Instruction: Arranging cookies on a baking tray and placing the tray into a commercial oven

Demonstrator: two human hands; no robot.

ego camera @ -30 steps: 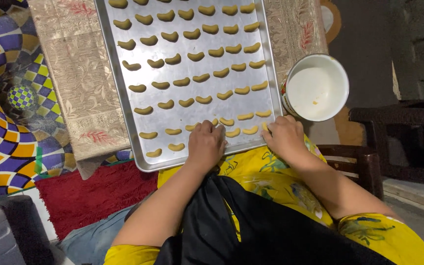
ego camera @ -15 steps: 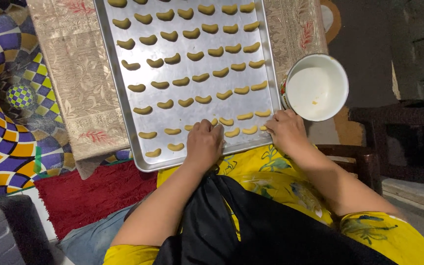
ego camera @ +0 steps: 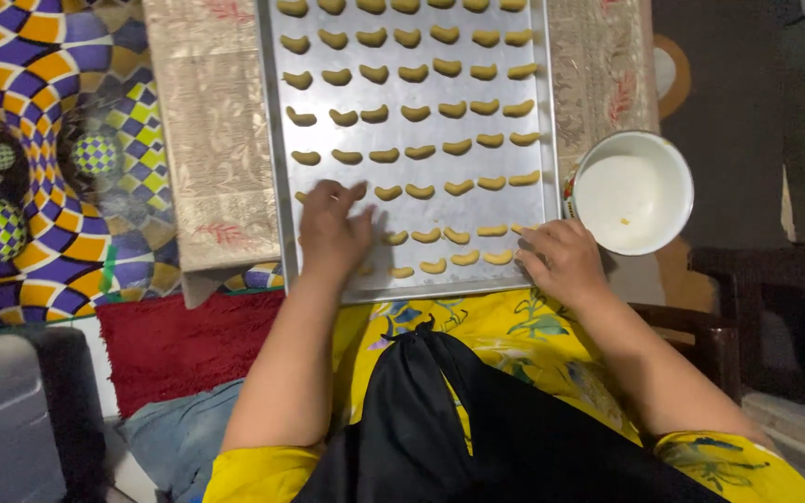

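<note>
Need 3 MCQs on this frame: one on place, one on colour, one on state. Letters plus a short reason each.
1. Where is the white bowl?
A. right of the baking tray
B. on the tray
C. left of the tray

2. What colour are the crescent dough pieces?
A. white
B. yellow-tan
C. dark brown

3. What is the left hand doing?
A. lifting the bowl
B. resting on the lap
C. lying flat over dough pieces at the tray's near left

Answers:
1 A, the bowl sits just off the tray's right edge.
2 B, every piece shows pale yellow-tan on grey metal.
3 C, its fingers spread on the tray, while the right hand rests at the near right corner.
</note>
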